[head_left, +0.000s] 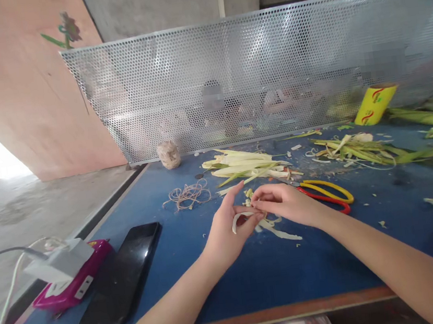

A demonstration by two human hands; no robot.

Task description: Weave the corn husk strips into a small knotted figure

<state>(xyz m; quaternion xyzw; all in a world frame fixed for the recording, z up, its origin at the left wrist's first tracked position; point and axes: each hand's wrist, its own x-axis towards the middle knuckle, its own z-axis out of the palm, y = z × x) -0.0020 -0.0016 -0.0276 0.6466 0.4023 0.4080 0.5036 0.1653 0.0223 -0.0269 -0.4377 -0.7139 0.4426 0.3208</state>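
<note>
My left hand (pixel 225 230) is over the middle of the blue table, its thumb and fingers closed on a pale corn husk strip (pixel 235 224) that curls round the fingers. Its index finger points away from me. Against it, my right hand (pixel 287 203) pinches at the same spot with bent fingers; its fingertips partly hide what is held. Loose pale strips (pixel 282 231) trail below the hands, and small yellowish pieces (pixel 248 194) show just beyond the fingertips. Scissors (pixel 328 190) with one yellow and one red handle lie right beside my right hand.
Pale corn husks (pixel 240 165) lie beyond my hands, greener husks (pixel 357 151) farther right. Tangled twine (pixel 189 194), a phone (pixel 122 276) and a pink power strip (pixel 73 284) are left. A yellow roll (pixel 376 104) stands by the perforated metal screen (pixel 190 76), with a person behind it.
</note>
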